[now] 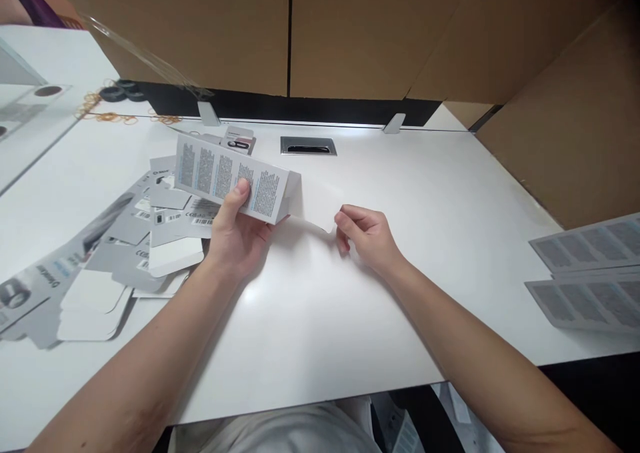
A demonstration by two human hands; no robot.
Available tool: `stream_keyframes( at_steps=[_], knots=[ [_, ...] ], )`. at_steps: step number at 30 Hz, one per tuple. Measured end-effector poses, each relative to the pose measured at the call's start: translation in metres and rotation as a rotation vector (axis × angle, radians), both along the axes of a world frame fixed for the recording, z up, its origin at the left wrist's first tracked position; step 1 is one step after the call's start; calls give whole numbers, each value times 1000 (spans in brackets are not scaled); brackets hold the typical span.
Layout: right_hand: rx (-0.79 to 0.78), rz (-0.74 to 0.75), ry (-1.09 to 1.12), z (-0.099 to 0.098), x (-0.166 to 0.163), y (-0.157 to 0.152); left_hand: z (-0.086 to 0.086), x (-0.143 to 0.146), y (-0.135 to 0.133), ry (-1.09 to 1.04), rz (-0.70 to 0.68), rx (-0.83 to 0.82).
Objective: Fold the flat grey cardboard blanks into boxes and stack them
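Note:
My left hand (243,229) is wrapped round a long, narrow grey cardboard box (225,176), thumb on its printed side and fingers underneath. That side carries several columns of small text. From the box's right end a white flap (317,206) sticks out, folded open. At the flap's outer edge my right hand (365,233) is closed, thumb and forefinger pinched at its corner. Beneath and left of the held box lies a pile of flattened printed cartons (120,253), some with white flaps and pictures of a small dark device.
Two text-printed cartons (590,273) stand at the table's right edge. A cable port (309,147) is set into the white table (320,346). Brown cardboard panels (350,33) rise behind. Rubber bands (117,116) and black rolls (123,91) lie at the back left, with part of a person (25,3) beyond.

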State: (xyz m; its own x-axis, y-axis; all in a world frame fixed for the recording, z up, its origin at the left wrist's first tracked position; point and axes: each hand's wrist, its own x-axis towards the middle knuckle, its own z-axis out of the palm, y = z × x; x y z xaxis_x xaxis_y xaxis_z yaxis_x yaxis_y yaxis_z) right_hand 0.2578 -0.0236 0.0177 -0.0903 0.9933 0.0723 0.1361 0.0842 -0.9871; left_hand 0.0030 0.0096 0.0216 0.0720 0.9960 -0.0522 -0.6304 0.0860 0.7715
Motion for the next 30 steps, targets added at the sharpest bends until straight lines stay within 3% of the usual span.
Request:
stream_keyframes(
  at_steps=[4, 11, 18, 26, 30],
  knots=[
    [28, 3, -4, -1, -1, 0, -2, 2, 0, 43, -2, 2],
    [164, -143, -99, -5, -1, 4, -4, 7, -4, 29, -63, 12],
    [95, -40, -22, -4, -4, -1, 1, 3, 0, 30, 11, 1],
    [220, -168, -139, -1, -1, -1, -2, 9, -3, 76, -58, 13],
    [216, -133, -88, -3, -2, 0, 0, 6, -2, 82, -13, 13]
  ],
)
